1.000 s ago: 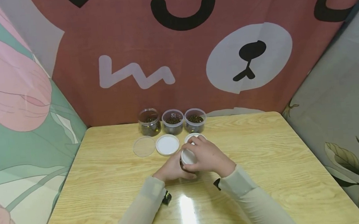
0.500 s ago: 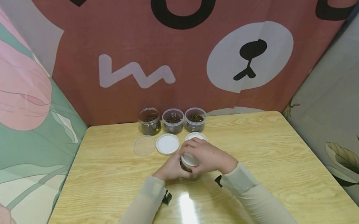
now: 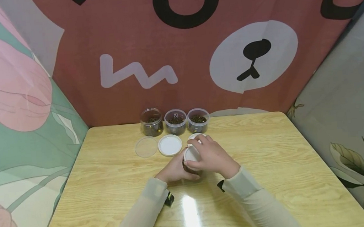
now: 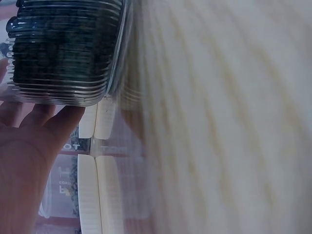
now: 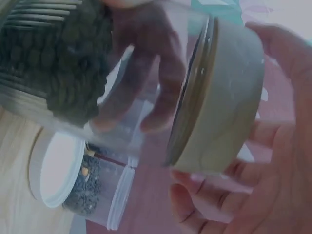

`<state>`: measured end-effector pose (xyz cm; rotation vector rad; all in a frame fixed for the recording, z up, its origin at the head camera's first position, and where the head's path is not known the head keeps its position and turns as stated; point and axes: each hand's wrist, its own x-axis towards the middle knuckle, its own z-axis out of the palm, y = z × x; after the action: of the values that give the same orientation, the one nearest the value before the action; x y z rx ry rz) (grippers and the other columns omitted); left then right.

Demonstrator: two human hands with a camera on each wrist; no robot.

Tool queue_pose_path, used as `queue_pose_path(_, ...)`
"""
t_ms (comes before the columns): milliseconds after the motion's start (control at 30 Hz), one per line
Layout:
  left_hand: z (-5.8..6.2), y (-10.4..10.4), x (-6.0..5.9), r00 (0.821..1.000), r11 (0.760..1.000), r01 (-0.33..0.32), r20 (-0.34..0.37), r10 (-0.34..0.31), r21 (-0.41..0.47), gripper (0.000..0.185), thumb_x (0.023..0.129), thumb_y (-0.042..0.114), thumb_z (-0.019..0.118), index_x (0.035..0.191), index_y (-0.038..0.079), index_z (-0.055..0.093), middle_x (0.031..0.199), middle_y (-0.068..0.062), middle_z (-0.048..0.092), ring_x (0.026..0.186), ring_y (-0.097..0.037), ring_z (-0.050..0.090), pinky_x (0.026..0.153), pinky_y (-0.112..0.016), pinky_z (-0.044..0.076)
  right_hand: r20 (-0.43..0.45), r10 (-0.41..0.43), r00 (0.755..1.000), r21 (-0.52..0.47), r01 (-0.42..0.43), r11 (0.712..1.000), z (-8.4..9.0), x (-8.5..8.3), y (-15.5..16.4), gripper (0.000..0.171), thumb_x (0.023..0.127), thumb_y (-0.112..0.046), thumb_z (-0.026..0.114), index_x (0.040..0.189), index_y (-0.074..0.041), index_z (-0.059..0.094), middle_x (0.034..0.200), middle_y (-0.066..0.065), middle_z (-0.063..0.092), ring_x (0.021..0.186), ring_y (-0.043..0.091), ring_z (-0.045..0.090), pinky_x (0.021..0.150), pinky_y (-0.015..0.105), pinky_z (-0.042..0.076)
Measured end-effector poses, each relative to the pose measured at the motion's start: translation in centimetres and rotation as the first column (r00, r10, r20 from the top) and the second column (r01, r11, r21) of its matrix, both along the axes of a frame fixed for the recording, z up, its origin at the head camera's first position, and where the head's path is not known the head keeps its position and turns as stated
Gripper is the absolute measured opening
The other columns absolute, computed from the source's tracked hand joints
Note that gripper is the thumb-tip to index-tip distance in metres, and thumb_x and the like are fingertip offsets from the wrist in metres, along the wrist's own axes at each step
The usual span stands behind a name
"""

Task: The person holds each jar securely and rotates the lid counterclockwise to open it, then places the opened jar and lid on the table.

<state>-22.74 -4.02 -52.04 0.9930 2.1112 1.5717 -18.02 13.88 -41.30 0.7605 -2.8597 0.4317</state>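
Note:
A clear ribbed plastic jar with dark, bean-like pieces in its lower part stands in front of me. My left hand grips its body from the left, the fingers wrapped round the far side. On top sits a pale screw lid. My right hand holds this lid by its edge, thumb on the near side and fingers at the far side. In the left wrist view, the left fingers lie against the jar's wall. Whether the lid is loose or tight cannot be told.
At the table's back edge stand three open tubs of dark pieces: left, middle and right. Before them lie a clear disc, a white lid and another white lid, partly behind my right hand.
My right hand turned on the lid, its fingers bunching toward the left hand, then swung back and spread over the lid's far edge. The left hand keeps hold of the jar in place.

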Motion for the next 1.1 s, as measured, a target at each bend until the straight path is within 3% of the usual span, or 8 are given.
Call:
queue_pose_path(133, 0.2, 0.0, 0.1, 1.0, 1.0, -0.01, 0.016, 0.01, -0.007, 0.103, 0.068, 0.02, 0.095, 0.153, 0.023, 0.037, 0.136, 0.002, 0.058, 0.121, -0.017, 0.057, 0.108, -0.039, 0.045, 0.058, -0.058, 0.997, -0.045, 0.061, 0.997, 0.1, 0.4, -0.4, 0.065, 0.082, -0.053, 0.078, 0.128, -0.01, 0.064, 0.123, 0.016, 0.058, 0.102, 0.034, 0.053, 0.079, 0.048, 0.055)
queue_pose_path(300, 0.4, 0.0, 0.0, 1.0, 1.0, -0.013, 0.024, 0.013, -0.016, 0.104, 0.068, 0.02, 0.095, 0.153, 0.024, 0.036, 0.137, 0.002, 0.057, 0.12, -0.017, 0.057, 0.106, -0.039, 0.046, 0.029, -0.07, 0.997, -0.023, 0.07, 0.997, 0.2, 0.6, -0.9, 0.062, 0.078, -0.05, 0.08, 0.122, -0.009, 0.066, 0.117, 0.016, 0.06, 0.102, 0.035, 0.054, 0.082, 0.048, 0.055)
queue_pose_path(533, 0.2, -0.1, -0.2, 1.0, 1.0, -0.002, -0.012, 0.002, -0.01, 0.103, 0.068, 0.02, 0.095, 0.153, 0.017, 0.035, 0.135, -0.001, 0.057, 0.118, -0.016, 0.058, 0.104, -0.036, 0.048, 0.059, 0.037, 0.998, -0.006, -0.036, 0.999, 0.6, 0.4, -1.0, 0.059, 0.068, -0.034, 0.08, 0.122, -0.016, 0.067, 0.121, 0.009, 0.059, 0.11, 0.032, 0.053, 0.088, 0.05, 0.049)
queue_pose_path(733, 0.0, -0.2, -0.2, 0.998, 0.999, -0.004, -0.065, 0.001, -0.047, 0.076, 0.075, 0.023, 0.09, 0.139, 0.009, 0.052, 0.126, -0.002, 0.063, 0.113, -0.014, 0.061, 0.103, -0.034, 0.048, 0.075, 0.133, 0.988, 0.042, -0.136, 0.99, 0.5, 0.2, -0.9, 0.063, 0.067, -0.031, 0.075, 0.127, -0.015, 0.064, 0.13, 0.008, 0.058, 0.119, 0.029, 0.052, 0.094, 0.051, 0.047)
queue_pose_path(833, -0.1, -0.3, -0.2, 0.997, 0.999, -0.008, -0.08, 0.005, -0.037, 0.075, 0.075, 0.019, 0.089, 0.14, 0.009, 0.051, 0.127, -0.002, 0.063, 0.115, -0.015, 0.06, 0.105, -0.035, 0.047, 0.053, 0.164, 0.985, 0.052, -0.167, 0.985, 0.3, 0.1, -0.9, 0.058, 0.069, -0.031, 0.073, 0.124, -0.018, 0.064, 0.13, 0.004, 0.058, 0.122, 0.027, 0.051, 0.096, 0.049, 0.047)
queue_pose_path(1100, -0.3, -0.2, -0.1, 0.998, 0.999, 0.024, -0.052, -0.021, 0.046, 0.078, 0.077, 0.016, 0.089, 0.143, 0.013, 0.048, 0.135, -0.001, 0.058, 0.119, -0.017, 0.057, 0.105, -0.036, 0.047, -0.096, 0.258, 0.961, 0.032, -0.256, 0.966, -0.4, 0.1, -0.9, 0.027, 0.074, -0.022, 0.073, 0.1, -0.022, 0.069, 0.118, -0.001, 0.064, 0.117, 0.022, 0.056, 0.095, 0.043, 0.049)
